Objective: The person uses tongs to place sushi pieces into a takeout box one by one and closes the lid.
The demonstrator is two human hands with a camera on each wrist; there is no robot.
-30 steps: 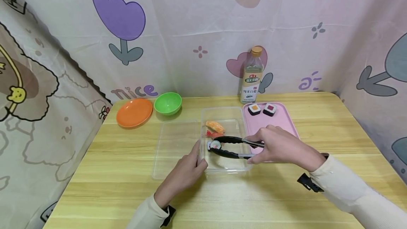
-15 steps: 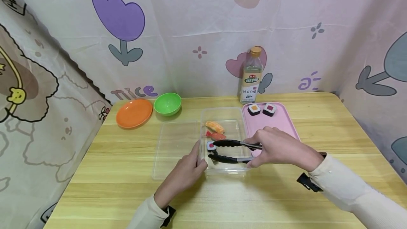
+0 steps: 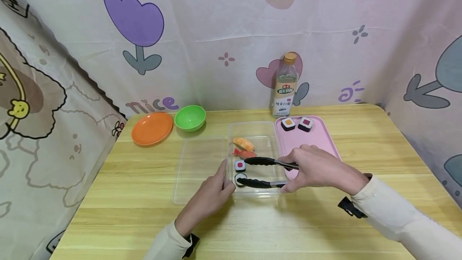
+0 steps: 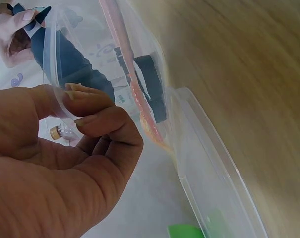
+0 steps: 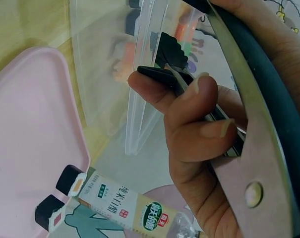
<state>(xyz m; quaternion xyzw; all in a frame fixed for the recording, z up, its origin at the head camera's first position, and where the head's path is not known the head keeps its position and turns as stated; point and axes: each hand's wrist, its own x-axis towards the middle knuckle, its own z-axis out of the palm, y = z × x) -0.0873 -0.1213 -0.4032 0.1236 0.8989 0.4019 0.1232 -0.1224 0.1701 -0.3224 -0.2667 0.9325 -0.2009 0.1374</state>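
Note:
My left hand (image 3: 209, 196) pinches the near-left rim of a clear plastic container (image 3: 265, 145), its thumb and fingers on the wall in the left wrist view. Inside lie an orange-topped sushi piece (image 3: 244, 144), a shrimp sushi (image 3: 244, 154), a square sushi roll (image 3: 240, 165) with a red centre and a round sushi roll (image 3: 240, 177). The right hand (image 3: 310, 167) grips a pair of black-tipped tongs (image 3: 262, 161) reaching over the container. Their arms are spread with nothing between them; one tip overlaps the round roll, partly hiding it.
A clear lid (image 3: 198, 167) lies left of the container. On its right is a pink tray (image 3: 299, 143) with two sushi rolls (image 3: 305, 124) at the far end. A vinegar bottle (image 3: 285, 91), green bowl (image 3: 190, 118) and orange plate (image 3: 152, 128) stand along the back.
The round sushi roll, earlier between the tong tips, now lies in the container below the red-centred roll. The tongs have spread apart around it. My left hand stays on the rim.

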